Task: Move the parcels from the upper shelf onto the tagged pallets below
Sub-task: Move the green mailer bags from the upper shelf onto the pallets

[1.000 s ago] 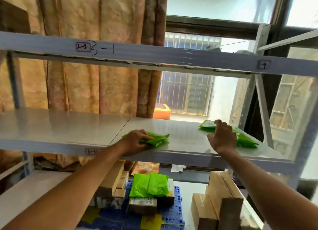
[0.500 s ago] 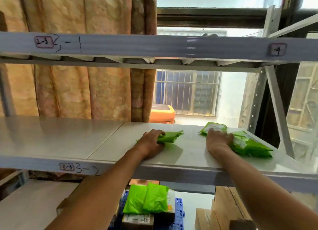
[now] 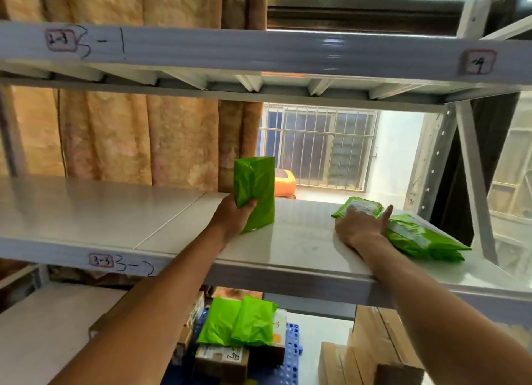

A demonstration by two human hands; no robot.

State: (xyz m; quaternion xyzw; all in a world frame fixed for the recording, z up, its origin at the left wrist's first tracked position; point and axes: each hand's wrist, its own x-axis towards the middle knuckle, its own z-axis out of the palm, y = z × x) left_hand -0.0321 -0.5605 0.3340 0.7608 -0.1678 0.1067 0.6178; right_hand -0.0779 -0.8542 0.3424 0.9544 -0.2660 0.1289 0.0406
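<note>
Below, two green bags (image 3: pixel 239 321) are seen lying on boxes stacked over a blue pallet (image 3: pixel 292 347). Higher up, a green parcel (image 3: pixel 256 191) is held upright above the shelf (image 3: pixel 115 212), gripped at its lower edge by the curled fingers of the left hand (image 3: pixel 234 216). Farther right, the right hand (image 3: pixel 359 226) is laid with fingers extended on a labelled green parcel (image 3: pixel 359 207), just beside a stack of green parcels (image 3: pixel 423 240).

My single head-worn view looks forward and slightly upward, close against the shelf (image 3: pixel 121 212); its front edge crosses mid-frame; the blue pallet (image 3: pixel 292 347) shows beneath, farther off.
</note>
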